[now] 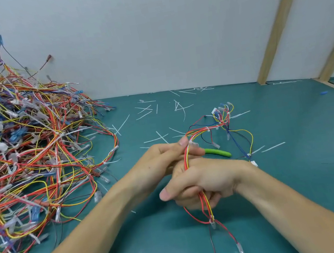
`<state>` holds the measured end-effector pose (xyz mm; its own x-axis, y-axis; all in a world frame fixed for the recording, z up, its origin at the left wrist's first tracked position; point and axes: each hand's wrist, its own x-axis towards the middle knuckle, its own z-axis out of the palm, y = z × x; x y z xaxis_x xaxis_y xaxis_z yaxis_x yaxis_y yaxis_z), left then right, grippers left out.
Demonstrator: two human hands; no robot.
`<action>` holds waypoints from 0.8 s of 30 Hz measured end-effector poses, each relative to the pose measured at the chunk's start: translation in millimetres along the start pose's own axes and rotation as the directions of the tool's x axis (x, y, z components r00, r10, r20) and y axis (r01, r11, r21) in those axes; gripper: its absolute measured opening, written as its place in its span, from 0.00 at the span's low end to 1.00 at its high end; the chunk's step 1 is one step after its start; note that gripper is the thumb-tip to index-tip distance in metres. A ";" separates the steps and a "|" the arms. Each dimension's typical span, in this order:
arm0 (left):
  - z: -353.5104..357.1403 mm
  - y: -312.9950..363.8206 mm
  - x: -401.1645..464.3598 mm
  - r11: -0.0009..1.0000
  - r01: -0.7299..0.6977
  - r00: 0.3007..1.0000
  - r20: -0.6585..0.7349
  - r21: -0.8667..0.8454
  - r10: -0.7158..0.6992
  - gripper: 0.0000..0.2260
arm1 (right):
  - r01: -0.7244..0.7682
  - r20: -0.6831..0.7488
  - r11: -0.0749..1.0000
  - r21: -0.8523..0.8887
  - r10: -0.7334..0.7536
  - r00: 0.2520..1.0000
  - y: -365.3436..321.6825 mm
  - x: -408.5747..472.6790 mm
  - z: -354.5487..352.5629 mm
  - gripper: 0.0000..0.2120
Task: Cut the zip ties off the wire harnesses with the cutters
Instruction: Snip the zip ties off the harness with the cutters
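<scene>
- The green table fills the lower half of what I see; a pale wall with slanted wooden battens stands behind it.
- A big heap of wire harnesses lies on the table to my left, red, yellow, blue and purple wires tangled together with clear and blue plugs; it rises against the wall at the far left corner.
- My left hand reaches in from the lower left, its thumb and fingers pinching the one harness I am working on near the upper part of its bundle; a white zip tie sits on the wires right at my fingertips.
- My right hand lies just below and partly under the left, fingers curled round the same bundle of red, yellow and white wires; the thumb sticks out to the left.
- That harness runs from my hands up and right across the table to a cluster of small plugs; below my right hand its loose ends hang toward me, ending in clear plugs.
- The cutters show only as a green handle poking out from behind my left fingers, lying on the table just beyond my hands; the blades are hidden; I cannot tell whether either hand touches them.
- Cut-off white tie pieces are scattered over the table beyond my hands, toward the wall.
- A small blue bit lies near the right-hand batten.
</scene>
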<state>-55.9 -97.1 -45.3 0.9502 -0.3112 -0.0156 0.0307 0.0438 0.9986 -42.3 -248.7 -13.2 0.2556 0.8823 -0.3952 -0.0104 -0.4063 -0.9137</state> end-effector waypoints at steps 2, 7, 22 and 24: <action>3.2 3.4 -0.5 0.990 -0.085 0.996 -0.034 -0.113 0.081 0.13 | 0.001 -0.017 1.000 -0.025 -0.002 1.000 0.6 -0.8 -2.2 0.27; -11.2 21.0 0.3 0.900 -0.255 0.960 -0.206 -0.353 0.191 0.07 | 0.110 -0.170 0.993 0.035 -0.103 0.980 3.7 -24.0 -40.4 0.21; 28.4 8.6 -0.7 0.973 -0.001 1.000 0.021 0.229 -0.004 0.10 | 0.291 -0.994 0.957 0.011 -0.022 0.109 -2.0 3.3 -124.3 0.16; 32.0 11.0 1.4 0.984 0.074 0.997 0.019 0.160 -0.078 0.13 | 0.132 -0.995 0.986 -0.103 -0.103 -0.010 -13.4 -1.8 -150.2 0.21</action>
<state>-64.2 -127.5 -32.6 0.9388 -0.3318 -0.0926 0.0511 -0.1317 0.9900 102.6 -280.5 13.9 0.9601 -0.2033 0.1921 0.1233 -0.3090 -0.9430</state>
